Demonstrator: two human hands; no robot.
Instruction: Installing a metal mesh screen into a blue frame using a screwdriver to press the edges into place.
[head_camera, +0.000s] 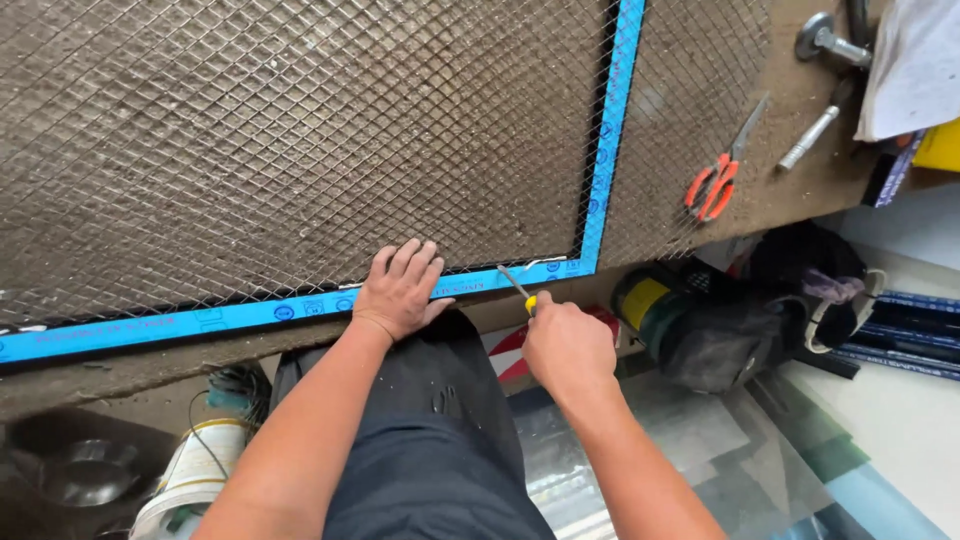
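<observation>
A wire mesh sheet (300, 130) lies over a brown worktable, inside a frame wrapped in blue film (600, 150). My left hand (400, 290) presses flat, fingers spread, on the mesh and the frame's near blue edge. My right hand (568, 345) is closed around a yellow-handled tool (520, 288), whose metal tip touches the blue edge near the frame's lower right corner. The tool's handle is mostly hidden inside my fist.
Orange-handled scissors (715, 185), a metal rod (808, 138) and a metal door handle (830, 42) lie on the table at the right. Below the table edge sit dark bags (740, 330), a white bucket (190, 480), glass sheets (700, 450) and blue-wrapped bars (910, 325).
</observation>
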